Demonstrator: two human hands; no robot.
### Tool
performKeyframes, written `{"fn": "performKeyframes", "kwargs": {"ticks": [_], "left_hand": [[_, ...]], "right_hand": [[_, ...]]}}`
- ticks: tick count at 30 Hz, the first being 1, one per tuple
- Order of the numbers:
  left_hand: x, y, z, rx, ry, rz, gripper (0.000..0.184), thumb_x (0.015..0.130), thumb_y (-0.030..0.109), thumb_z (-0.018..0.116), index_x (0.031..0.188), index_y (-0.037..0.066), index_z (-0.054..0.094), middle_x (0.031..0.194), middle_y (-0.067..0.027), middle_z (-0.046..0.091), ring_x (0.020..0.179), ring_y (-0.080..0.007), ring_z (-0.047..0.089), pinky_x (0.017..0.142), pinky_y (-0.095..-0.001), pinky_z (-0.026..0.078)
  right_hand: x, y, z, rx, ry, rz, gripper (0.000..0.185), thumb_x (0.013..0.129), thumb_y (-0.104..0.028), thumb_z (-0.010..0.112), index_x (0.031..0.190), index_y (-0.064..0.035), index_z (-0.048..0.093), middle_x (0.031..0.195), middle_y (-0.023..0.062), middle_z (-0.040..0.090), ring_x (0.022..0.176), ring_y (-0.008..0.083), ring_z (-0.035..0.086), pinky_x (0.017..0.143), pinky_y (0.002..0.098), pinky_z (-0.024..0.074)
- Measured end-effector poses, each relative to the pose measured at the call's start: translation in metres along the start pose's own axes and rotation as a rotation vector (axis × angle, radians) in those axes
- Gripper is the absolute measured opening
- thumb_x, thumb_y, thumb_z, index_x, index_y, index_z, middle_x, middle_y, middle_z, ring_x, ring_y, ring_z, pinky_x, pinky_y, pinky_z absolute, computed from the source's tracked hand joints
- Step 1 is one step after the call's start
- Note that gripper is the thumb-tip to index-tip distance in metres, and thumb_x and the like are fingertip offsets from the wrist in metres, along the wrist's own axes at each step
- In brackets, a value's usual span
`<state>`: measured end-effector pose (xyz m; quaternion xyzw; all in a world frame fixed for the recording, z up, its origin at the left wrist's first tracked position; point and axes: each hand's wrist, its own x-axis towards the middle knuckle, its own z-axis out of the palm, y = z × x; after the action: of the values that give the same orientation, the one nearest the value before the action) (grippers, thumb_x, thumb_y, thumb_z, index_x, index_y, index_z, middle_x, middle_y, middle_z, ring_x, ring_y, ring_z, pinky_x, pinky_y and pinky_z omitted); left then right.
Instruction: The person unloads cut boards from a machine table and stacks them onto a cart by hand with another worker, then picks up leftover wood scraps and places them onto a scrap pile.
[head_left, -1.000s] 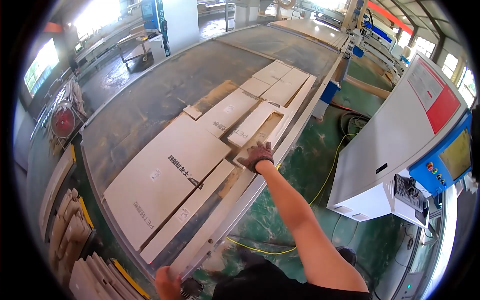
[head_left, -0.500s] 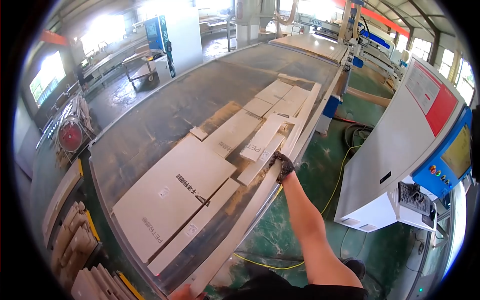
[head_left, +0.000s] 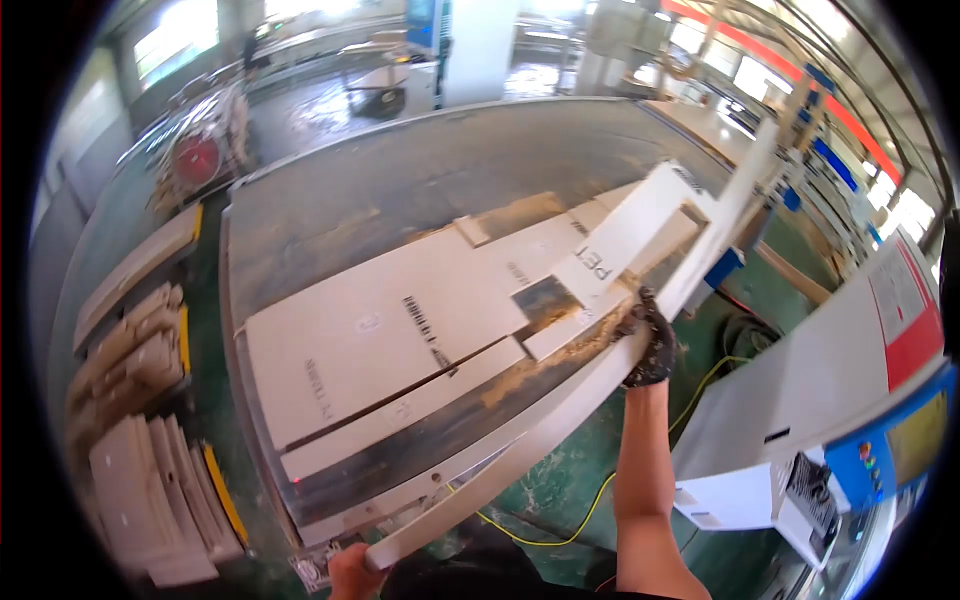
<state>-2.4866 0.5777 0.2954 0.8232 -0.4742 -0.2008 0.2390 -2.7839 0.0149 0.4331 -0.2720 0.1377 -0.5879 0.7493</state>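
A long pale offcut strip (head_left: 510,462) is raised along the near edge of the grey machine bed (head_left: 330,240). My left hand (head_left: 352,572), bare, grips its near end at the bottom. Farther along, my right hand (head_left: 652,340), in a dark, dusty glove, is closed round the strip. A white panel piece marked PET (head_left: 625,235) lies tilted against the strip's far part. On the bed rest a large cut panel (head_left: 370,330) and a narrow panel (head_left: 405,410), with sawdust near my right hand.
A white control cabinet (head_left: 800,350) with a blue console stands at the right. Stacked boards (head_left: 160,490) are at the lower left, near a red round fan (head_left: 197,160). A yellow cable (head_left: 560,540) runs over the green floor.
The strip has been lifted off the bed and shifted toward me, with both hands on it. The PET piece has risen and tilted. The view has turned left.
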Motion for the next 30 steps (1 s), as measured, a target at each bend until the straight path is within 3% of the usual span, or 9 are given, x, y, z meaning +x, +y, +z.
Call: {"fn": "performKeyframes", "kwargs": {"ticks": [1, 2, 5, 8, 15, 23, 24, 28, 30], "left_hand": [[-0.006, -0.009, 0.001, -0.059, -0.026, -0.085, 0.038, 0.069, 0.022, 0.092, 0.097, 0.006, 0.071, 0.091, -0.0156, 0.072, 0.087, -0.0359, 0.071, 0.080, -0.0438, 0.056], [-0.014, -0.031, 0.011, -0.005, 0.070, -0.039, 0.037, 0.067, 0.032, 0.094, 0.089, 0.010, 0.073, 0.082, -0.0128, 0.072, 0.078, -0.0340, 0.072, 0.071, -0.0439, 0.057], [-0.037, -0.032, -0.008, -0.014, 0.114, -0.076, 0.030, 0.066, 0.025, 0.090, 0.089, 0.011, 0.075, 0.085, -0.0118, 0.075, 0.082, -0.0368, 0.073, 0.073, -0.0478, 0.058], [-0.074, -0.037, -0.038, -0.022, 0.096, -0.129, 0.034, 0.070, 0.029, 0.087, 0.095, 0.011, 0.074, 0.091, -0.0120, 0.074, 0.088, -0.0370, 0.072, 0.078, -0.0475, 0.058], [-0.178, -0.085, -0.094, -0.056, 0.059, -0.331, 0.034, 0.076, 0.038, 0.083, 0.101, 0.017, 0.074, 0.096, -0.0105, 0.073, 0.096, -0.0349, 0.071, 0.084, -0.0464, 0.057], [-0.304, -0.275, -0.108, -0.126, 0.310, -0.241, 0.043, 0.077, 0.039, 0.085, 0.111, 0.016, 0.075, 0.100, -0.0105, 0.074, 0.102, -0.0350, 0.069, 0.091, -0.0457, 0.055], [-0.321, -0.292, -0.118, -0.106, 0.356, -0.240, 0.066, 0.075, 0.045, 0.086, 0.131, 0.014, 0.067, 0.122, -0.0115, 0.071, 0.118, -0.0343, 0.065, 0.102, -0.0470, 0.050], [-0.357, -0.330, -0.200, 0.029, 0.257, -0.401, 0.107, 0.071, 0.058, 0.087, 0.157, 0.014, 0.042, 0.157, -0.0118, 0.046, 0.146, -0.0352, 0.040, 0.120, -0.0513, 0.033], [-0.375, -0.365, -0.226, 0.038, 0.361, -0.390, 0.108, 0.069, 0.059, 0.088, 0.156, 0.013, 0.044, 0.155, -0.0123, 0.048, 0.145, -0.0348, 0.042, 0.119, -0.0507, 0.034]], "right_hand": [[-0.006, 0.002, 0.016, 0.018, -0.031, 0.006, 0.044, 0.099, -0.013, 0.060, 0.141, -0.0014, 0.054, 0.089, 0.0044, 0.059, 0.076, 0.0157, 0.055, 0.070, 0.0315, 0.0485], [-0.013, 0.008, 0.029, 0.052, -0.076, -0.013, 0.050, 0.098, -0.013, 0.060, 0.145, -0.0008, 0.051, 0.091, 0.0044, 0.059, 0.076, 0.0153, 0.054, 0.070, 0.0309, 0.0481], [-0.026, 0.022, 0.047, -0.034, -0.090, -0.002, 0.057, 0.097, -0.013, 0.059, 0.151, -0.0036, 0.043, 0.091, 0.0053, 0.058, 0.077, 0.0182, 0.055, 0.072, 0.0367, 0.0485], [-0.040, 0.039, 0.074, -0.057, -0.182, 0.046, 0.064, 0.095, -0.011, 0.061, 0.155, -0.0050, 0.040, 0.094, 0.0019, 0.054, 0.075, 0.0139, 0.050, 0.069, 0.0320, 0.0481], [-0.094, 0.112, 0.169, 0.115, -0.401, 0.236, 0.040, 0.112, -0.016, 0.045, 0.149, -0.0039, 0.050, 0.096, 0.0048, 0.056, 0.078, 0.0160, 0.047, 0.069, 0.0309, 0.0452], [-0.251, 0.288, 0.315, 0.160, -0.433, 0.324, 0.043, 0.109, -0.013, 0.046, 0.152, -0.0047, 0.045, 0.092, 0.0059, 0.057, 0.075, 0.0168, 0.049, 0.069, 0.0339, 0.0483], [-0.276, 0.308, 0.340, 0.142, -0.397, 0.318, 0.043, 0.109, -0.012, 0.046, 0.151, -0.0045, 0.045, 0.092, 0.0061, 0.059, 0.076, 0.0172, 0.052, 0.068, 0.0338, 0.0482], [-0.323, 0.393, 0.411, 0.112, -0.560, 0.289, 0.042, 0.105, -0.009, 0.053, 0.145, 0.0006, 0.044, 0.089, 0.0062, 0.062, 0.074, 0.0167, 0.055, 0.067, 0.0329, 0.0474], [-0.341, 0.428, 0.442, 0.108, -0.566, 0.302, 0.043, 0.104, -0.007, 0.054, 0.145, 0.0017, 0.043, 0.088, 0.0064, 0.061, 0.072, 0.0161, 0.054, 0.066, 0.0320, 0.0472]]}}
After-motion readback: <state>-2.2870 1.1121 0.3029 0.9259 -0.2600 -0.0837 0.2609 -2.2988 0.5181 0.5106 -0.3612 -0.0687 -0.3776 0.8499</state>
